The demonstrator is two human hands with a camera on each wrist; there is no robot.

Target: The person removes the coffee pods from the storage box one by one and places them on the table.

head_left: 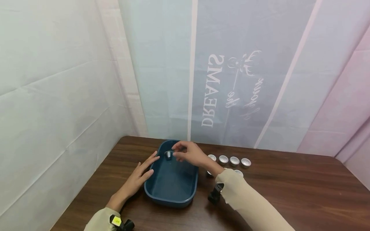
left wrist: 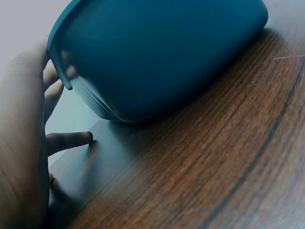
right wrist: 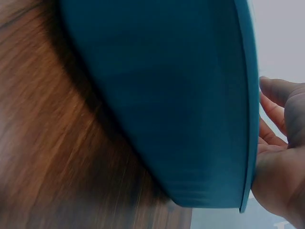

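Head view shows a small metal cup (head_left: 168, 154) pinched in the grip of the right hand (head_left: 189, 154), held just over the far end of a dark blue tub (head_left: 173, 197) on the wooden table (head_left: 289, 192). The cup is not yet set down, and the tub floor below the grip appears bare, though the far corner under the hand is partly hidden. To the right of the grip, a row of like cups (head_left: 229, 159) is seen along the table's far side, with at least two more cups (head_left: 238, 173) nearer the sleeve, partly covered by the forearm. So the loading is judged barely begun: one cup is in transit, several are left outside. The left hand (head_left: 141, 175) is laid with straight fingers against the tub's left wall, holding nothing; in the left wrist view its fingers (left wrist: 71, 139) are seen resting on the table beside the tub.
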